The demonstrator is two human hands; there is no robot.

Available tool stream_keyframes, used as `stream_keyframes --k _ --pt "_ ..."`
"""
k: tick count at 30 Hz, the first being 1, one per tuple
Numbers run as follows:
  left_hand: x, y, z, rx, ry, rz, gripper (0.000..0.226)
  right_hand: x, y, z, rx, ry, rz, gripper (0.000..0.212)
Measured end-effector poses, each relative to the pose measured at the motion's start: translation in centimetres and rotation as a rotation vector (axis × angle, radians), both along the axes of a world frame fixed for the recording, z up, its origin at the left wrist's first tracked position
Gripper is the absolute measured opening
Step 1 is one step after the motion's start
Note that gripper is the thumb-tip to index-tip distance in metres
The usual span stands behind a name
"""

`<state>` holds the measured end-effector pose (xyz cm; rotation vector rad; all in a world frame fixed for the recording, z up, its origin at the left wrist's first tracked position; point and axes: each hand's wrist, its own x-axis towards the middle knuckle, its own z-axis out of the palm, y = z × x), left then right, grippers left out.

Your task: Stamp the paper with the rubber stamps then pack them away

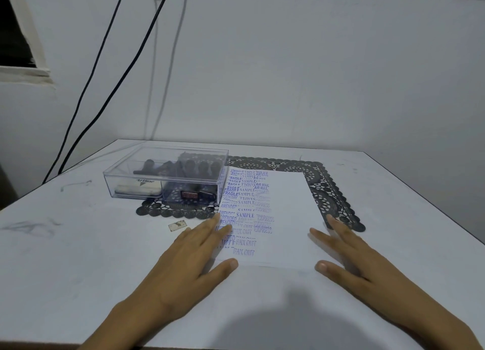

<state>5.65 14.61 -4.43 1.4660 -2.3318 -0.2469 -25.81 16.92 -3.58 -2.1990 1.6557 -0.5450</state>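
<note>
Wall [288,74]: plain white behind the table, with two black cables [105,68] running down it at the left.
Table [78,257]: white top with faint scuffs, seen from above.
Left hand [189,265]: open and flat, palm down, fingers straight and spread. The fingertips lie on the paper's left edge over the prints, and the thumb points toward its near edge. The forearm comes in from the lower left.
Right hand [359,260]: open and flat, palm down, fingers spread along the paper's right edge. One fingertip reaches the mat, and the thumb lies at the near right corner. The fingers are slightly blurred. The forearm comes in from the lower right.
Hands: well apart, one on each side of the sheet, gripping nothing.
Mat [322,189]: black lace, under the paper and part of the box.
Paper [288,213]: white sheet between the hands. Its left half is crowded with blue prints, and its right half is blank.
Box [168,171]: clear plastic, just left of the paper's far corner.
Stamps [199,166]: dark handles inside the box.
Pad [139,188]: white case in the box's near left part.
Scrap [177,225]: small tag on the table, near the left fingers.
</note>
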Motion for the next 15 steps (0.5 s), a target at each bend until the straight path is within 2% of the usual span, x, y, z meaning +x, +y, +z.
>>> stream_keyframes --k 5,9,15 --pt "-1.4 -0.6 -0.7 0.059 -0.051 -0.049 0.073 1.2 -0.6 -0.5 0.035 0.158 0.055 0.054" --pt "-1.6 -0.6 -0.6 0.049 -0.060 -0.028 0.079 1.1 -0.8 -0.6 0.061 0.170 0.023 0.052" --pt "-1.9 -0.5 -0.7 0.042 -0.064 -0.007 0.070 1.1 -1.3 -0.9 0.054 0.182 0.018 0.050"
